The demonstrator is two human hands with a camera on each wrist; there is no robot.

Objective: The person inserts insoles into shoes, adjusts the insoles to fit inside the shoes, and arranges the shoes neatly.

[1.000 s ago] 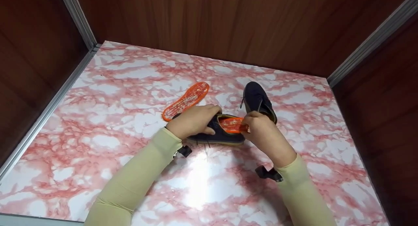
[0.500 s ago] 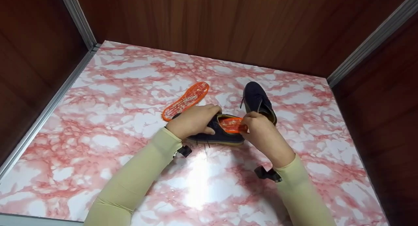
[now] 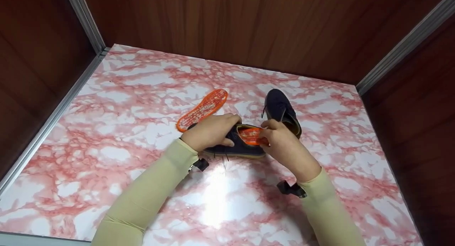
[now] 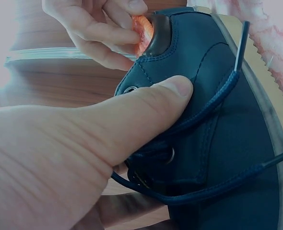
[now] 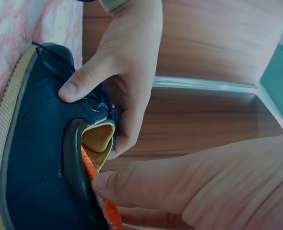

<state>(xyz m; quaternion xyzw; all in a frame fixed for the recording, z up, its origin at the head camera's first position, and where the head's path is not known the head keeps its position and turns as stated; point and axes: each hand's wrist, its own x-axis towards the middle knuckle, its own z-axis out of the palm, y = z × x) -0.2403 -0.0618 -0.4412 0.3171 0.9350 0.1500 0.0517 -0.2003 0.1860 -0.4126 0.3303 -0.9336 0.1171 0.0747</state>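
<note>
A dark navy lace-up shoe (image 3: 247, 150) lies with its toe to the left and its opening up. My left hand (image 3: 210, 133) grips it over the laces; the thumb presses one side in the left wrist view. Inside the opening sits an orange insole (image 3: 250, 135), its front part hidden in the shoe. At the heel end, my right hand (image 3: 287, 148) pinches the insole's rear edge; the right wrist view shows the thumb against the orange insole (image 5: 111, 213), which stands a little above the collar.
A second orange insole (image 3: 203, 110) lies flat behind my left hand. The other navy shoe (image 3: 276, 101) stands behind my right hand, toe pointing away. Brown wood-patterned panels (image 3: 227, 25) border the pink-and-white marbled surface (image 3: 142, 89) at the back and sides.
My right hand's fingers have shifted slightly left along the insole's heel end, and less of the insole shows in the opening. The left hand and shoe stay put.
</note>
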